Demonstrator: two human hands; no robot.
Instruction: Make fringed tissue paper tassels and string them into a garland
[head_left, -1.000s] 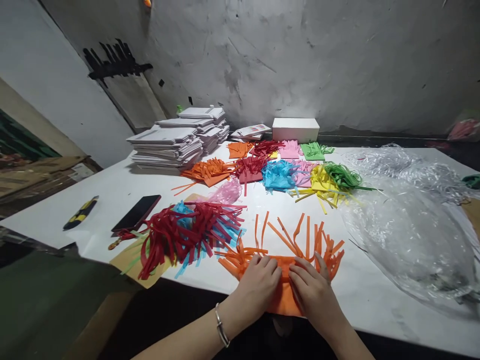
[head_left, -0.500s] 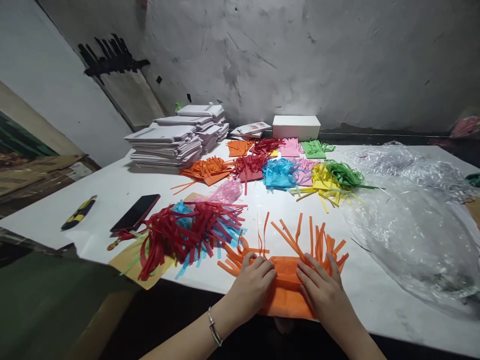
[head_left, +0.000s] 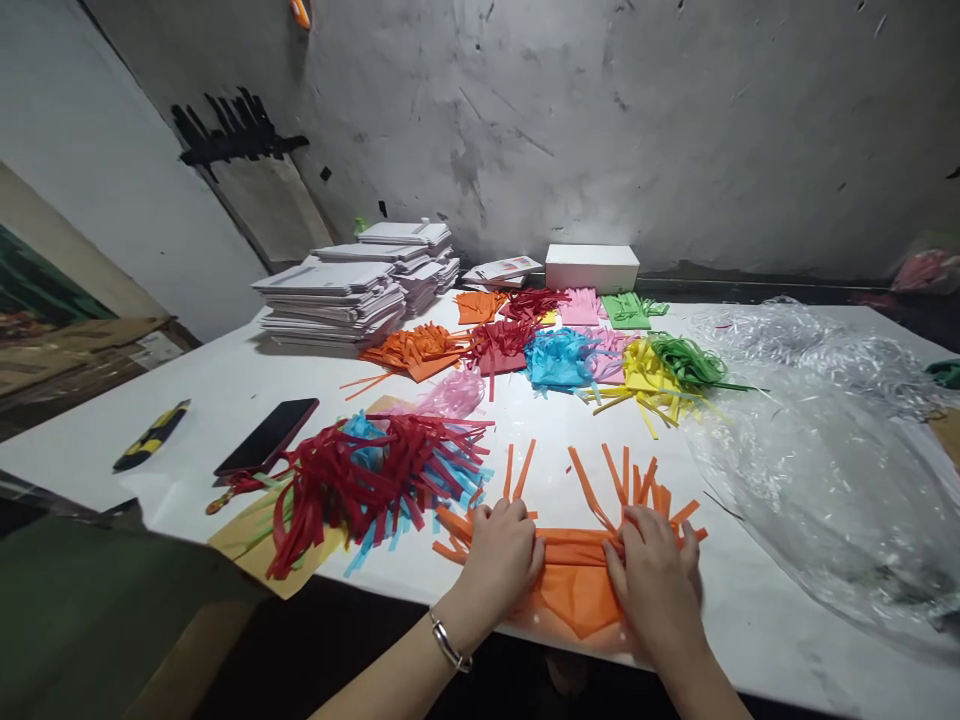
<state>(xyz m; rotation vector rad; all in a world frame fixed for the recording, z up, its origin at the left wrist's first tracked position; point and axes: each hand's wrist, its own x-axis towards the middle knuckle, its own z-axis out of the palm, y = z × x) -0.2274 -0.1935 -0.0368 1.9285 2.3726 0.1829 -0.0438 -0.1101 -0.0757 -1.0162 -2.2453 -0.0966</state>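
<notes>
Lying near the left end of the white table [head_left: 202, 380], a black-and-yellow object [head_left: 152, 437] slants beside a dark phone [head_left: 268, 437]. Behind the phone and a little rightward rise stacks of white packets [head_left: 322, 305]. Nearer, a heap of dark red strips [head_left: 345, 490], mixed with blue ones, spreads over a tan sheet [head_left: 251, 548] at the table's near edge. Next comes the left hand [head_left: 501, 548], a silver bracelet [head_left: 450, 643] at its wrist; its fingers curl over the folded upper band of an orange fringed sheet [head_left: 579, 592], with the thumb pinching the band from the near side. This sheet lies at the near edge between both hands, its loose strips fanning out beyond them. At its other end, the right hand [head_left: 658, 560] grips the same band, fingers bent over it and thumb pressed toward them. Farther back, fringed bundles in red, blue [head_left: 559, 358] and yellow [head_left: 649, 380] run rightward to green strips [head_left: 690, 358]. A clear plastic bag [head_left: 817, 490] covers the right side, with shiny clear strands [head_left: 802, 325] behind it.
</notes>
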